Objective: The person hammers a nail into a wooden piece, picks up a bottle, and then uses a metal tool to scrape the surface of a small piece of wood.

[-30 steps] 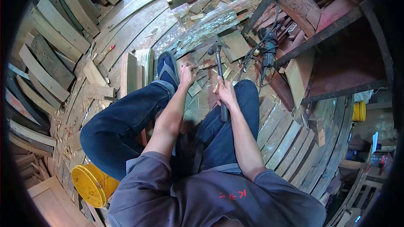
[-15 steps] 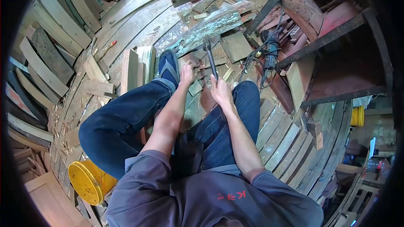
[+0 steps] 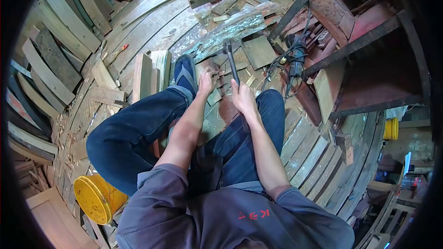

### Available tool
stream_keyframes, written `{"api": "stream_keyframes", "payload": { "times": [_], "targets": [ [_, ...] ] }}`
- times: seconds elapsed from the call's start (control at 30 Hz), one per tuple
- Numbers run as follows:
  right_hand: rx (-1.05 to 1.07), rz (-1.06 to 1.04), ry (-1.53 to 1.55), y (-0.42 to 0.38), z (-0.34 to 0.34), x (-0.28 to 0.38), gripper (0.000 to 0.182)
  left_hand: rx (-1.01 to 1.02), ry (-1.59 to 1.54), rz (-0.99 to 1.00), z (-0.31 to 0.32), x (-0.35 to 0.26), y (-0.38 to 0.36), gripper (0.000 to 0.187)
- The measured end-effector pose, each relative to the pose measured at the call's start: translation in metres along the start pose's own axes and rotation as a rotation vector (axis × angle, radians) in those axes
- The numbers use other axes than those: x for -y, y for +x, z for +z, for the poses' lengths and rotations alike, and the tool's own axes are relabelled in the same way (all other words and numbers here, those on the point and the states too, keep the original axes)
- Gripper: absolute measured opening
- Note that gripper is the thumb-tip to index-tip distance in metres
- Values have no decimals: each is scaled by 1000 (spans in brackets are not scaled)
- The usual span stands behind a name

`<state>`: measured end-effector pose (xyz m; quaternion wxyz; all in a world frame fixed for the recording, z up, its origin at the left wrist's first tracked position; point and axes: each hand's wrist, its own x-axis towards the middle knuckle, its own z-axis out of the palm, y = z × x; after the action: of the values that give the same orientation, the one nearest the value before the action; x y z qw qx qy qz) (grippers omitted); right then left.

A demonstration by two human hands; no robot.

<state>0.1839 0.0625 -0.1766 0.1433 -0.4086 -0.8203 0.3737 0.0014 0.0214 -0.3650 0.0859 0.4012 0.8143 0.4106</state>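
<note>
Currently, hammer (image 3: 232, 64) points fwd over wood scraps (image 3: 214, 97), R hand (image 3: 243, 99) wrapped round its handle, prob. for control. L hand (image 3: 207, 81) is just beside, fingers bunched low; can't tell if pinching anything. Corded power tool (image 3: 296, 62) lies to R, prob. clear of hands.

We are holding both bare forearms (image 3: 190, 128) out ahead; our left hand (image 3: 206, 82) is holding its fingers (image 3: 212, 74) bent, our right hand (image 3: 243, 96) is gripping.
</note>
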Motion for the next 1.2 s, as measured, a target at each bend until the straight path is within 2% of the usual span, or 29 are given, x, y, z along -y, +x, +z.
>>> {"api": "stream_keyframes", "payload": {
  "times": [0.17, 0.27, 0.37, 0.4, 0.5, 0.63, 0.77, 0.9, 1.03, 1.2],
  "targets": [
    [-5, 26, 2, 6, 7, 7, 51, -50, 2, 23, 1, 0, -1, 23],
    [147, 77, -144, 16, 29, -32, 53, -59, -2, 50, -9, -16, -3, 21],
    [109, 104, -111, 7, 20, -22, 54, -26, -6, 66, 2, 2, 4, 23],
    [73, 48, -70, 5, 16, -19, 54, -16, 16, 69, -13, -15, 0, 23],
    [-58, -6, 7, 3, 8, -3, 52, -13, 7, 19, -7, -11, 0, 24],
    [-86, -49, 4, 5, 15, -12, 51, -32, -4, 39, -8, -11, 1, 23],
    [126, 107, -144, 14, 28, -51, 53, -26, 43, 6, -9, -12, 1, 24],
    [-12, 42, -46, 4, 5, -19, 48, -40, 83, 12, -3, -5, -1, 25],
    [-38, -80, -6, 2, -6, 5, 48, -95, 64, 60, -3, -6, -3, 26],
    [71, 5, -166, 4, 22, -23, 47, -84, 21, 36, 3, 2, -4, 25]
  ]
}}
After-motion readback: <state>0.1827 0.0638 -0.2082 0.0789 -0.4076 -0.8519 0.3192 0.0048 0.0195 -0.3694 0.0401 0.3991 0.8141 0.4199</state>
